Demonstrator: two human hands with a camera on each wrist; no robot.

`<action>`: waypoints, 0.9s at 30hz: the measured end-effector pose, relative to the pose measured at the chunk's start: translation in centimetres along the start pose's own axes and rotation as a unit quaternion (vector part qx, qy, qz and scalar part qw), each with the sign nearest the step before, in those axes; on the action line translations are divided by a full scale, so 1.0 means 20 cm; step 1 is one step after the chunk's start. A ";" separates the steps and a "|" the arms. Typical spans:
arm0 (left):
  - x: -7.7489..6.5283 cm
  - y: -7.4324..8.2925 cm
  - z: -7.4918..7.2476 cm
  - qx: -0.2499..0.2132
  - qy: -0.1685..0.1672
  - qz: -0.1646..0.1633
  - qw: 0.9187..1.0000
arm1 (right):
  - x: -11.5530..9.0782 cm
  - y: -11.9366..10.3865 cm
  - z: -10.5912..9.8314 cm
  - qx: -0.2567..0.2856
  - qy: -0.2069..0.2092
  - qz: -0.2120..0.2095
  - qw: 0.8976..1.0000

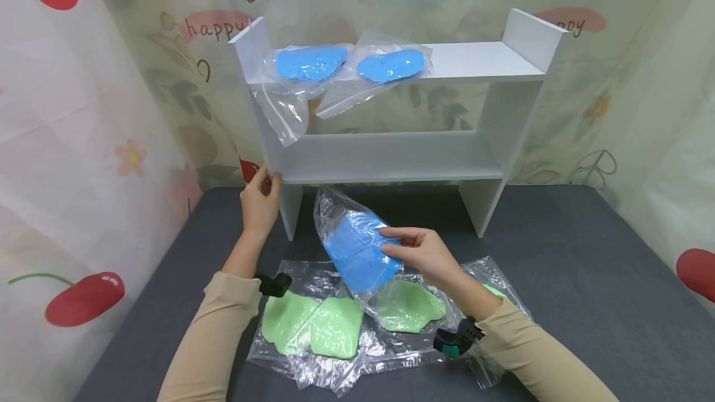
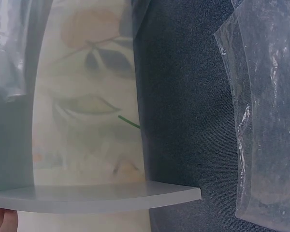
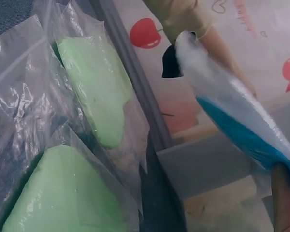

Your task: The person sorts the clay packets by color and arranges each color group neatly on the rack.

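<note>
My right hand (image 1: 427,253) pinches a clear plastic bag of blue clay-like material (image 1: 357,250) by its right edge, holding it tilted in front of the white shelf (image 1: 391,157). In the right wrist view that blue bag (image 3: 246,137) shows nearly edge-on, with a finger (image 3: 284,198) against it. My left hand (image 1: 261,203) grips the front edge of the shelf's left side panel, at the height of the lower board. The left wrist view shows only fingertips (image 2: 4,220) at the panel (image 2: 96,200). Two more blue bags (image 1: 311,63) lie on the top board, their loose plastic hanging over its front.
Several clear bags of flat green material (image 1: 335,327) lie on the dark table (image 1: 586,278) before the shelf, one partly under my right forearm. Patterned curtains (image 1: 112,141) stand behind and at both sides. The shelf's right panel (image 1: 483,206) rests on the table.
</note>
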State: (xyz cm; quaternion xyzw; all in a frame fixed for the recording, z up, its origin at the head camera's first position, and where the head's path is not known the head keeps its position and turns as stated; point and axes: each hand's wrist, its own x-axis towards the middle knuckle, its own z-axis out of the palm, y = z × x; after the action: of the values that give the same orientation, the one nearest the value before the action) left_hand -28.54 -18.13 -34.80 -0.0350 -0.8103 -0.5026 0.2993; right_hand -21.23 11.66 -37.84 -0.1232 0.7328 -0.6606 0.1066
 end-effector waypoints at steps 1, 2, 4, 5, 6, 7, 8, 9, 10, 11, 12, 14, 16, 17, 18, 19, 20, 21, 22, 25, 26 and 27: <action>0.00 0.00 0.00 0.001 0.001 0.001 1.000 | 0.00 -0.01 0.00 0.003 -0.002 -0.004 1.000; 0.00 0.00 0.00 0.001 0.002 0.001 1.000 | -0.01 -0.01 -0.01 0.008 -0.003 -0.007 1.000; 0.00 0.00 0.00 0.002 0.004 0.003 1.000 | -0.01 -0.02 -0.01 0.010 -0.005 -0.013 1.000; 0.00 0.00 0.00 0.002 0.005 0.003 1.000 | -0.02 -0.02 -0.02 0.010 -0.005 -0.016 1.000; 0.00 -0.01 0.00 0.003 0.005 0.003 1.000 | -0.02 -0.03 -0.02 0.010 -0.005 -0.019 1.000; 0.00 -0.01 0.00 0.003 0.006 0.003 1.000 | -0.02 -0.03 -0.02 0.009 -0.004 -0.022 1.000; 0.00 -0.01 0.00 0.003 0.006 0.003 1.000 | -0.03 -0.04 -0.02 0.009 -0.003 -0.025 1.000; 0.00 -0.01 0.00 0.003 0.007 0.003 1.000 | -0.03 -0.04 -0.03 0.010 -0.003 -0.027 1.000; 0.00 -0.01 0.00 0.003 0.007 0.003 1.000 | -0.04 -0.05 -0.03 0.011 -0.002 -0.030 0.999; 0.00 -0.01 0.00 0.004 0.007 0.003 1.000 | -0.04 -0.05 -0.04 0.013 0.000 -0.032 0.999; 0.00 -0.01 0.00 0.003 0.008 0.004 1.000 | -0.05 -0.06 -0.04 0.016 0.001 -0.033 0.999; 0.00 -0.02 0.00 0.002 0.008 0.005 1.000 | -0.05 -0.07 -0.05 0.020 0.002 -0.039 0.999; 0.00 -0.02 0.01 0.002 0.008 0.006 1.000 | -0.06 -0.08 -0.05 0.021 0.003 -0.044 0.999; 0.00 -0.02 0.01 0.002 0.008 0.007 1.000 | -0.07 -0.09 -0.05 0.020 0.004 -0.046 0.999; 0.00 -0.02 0.01 0.002 0.009 0.007 1.000 | -0.07 -0.09 -0.06 0.018 0.005 -0.048 0.999; 0.00 -0.02 0.01 0.002 0.009 0.007 1.000 | -0.08 -0.10 -0.06 0.013 0.007 -0.051 0.999; 0.00 -0.02 0.01 0.002 0.009 0.007 1.000 | -0.09 -0.11 -0.06 0.008 0.009 -0.053 0.999; 0.00 -0.02 0.01 0.003 0.010 0.007 1.000 | -0.09 -0.12 -0.06 0.004 0.012 -0.056 0.998; 0.00 -0.02 0.00 0.002 0.010 0.006 1.000 | -0.10 -0.13 -0.06 0.003 0.014 -0.059 0.998; 0.00 -0.02 0.01 0.001 0.012 0.006 1.000 | -0.11 -0.15 -0.07 0.006 0.020 -0.073 0.997; 0.00 -0.02 0.01 0.000 0.012 0.006 1.000 | -0.12 -0.16 -0.08 0.011 0.021 -0.080 0.997; 0.00 -0.02 0.01 -0.001 0.013 0.005 1.000 | -0.12 -0.17 -0.08 0.016 0.021 -0.086 0.996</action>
State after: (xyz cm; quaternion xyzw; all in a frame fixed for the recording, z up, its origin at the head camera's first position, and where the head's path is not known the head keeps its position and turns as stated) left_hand -28.74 -18.21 -35.14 -0.0330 -0.8059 -0.5017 0.3126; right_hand -19.32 13.67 -34.29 -0.1708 0.7110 -0.6812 0.0360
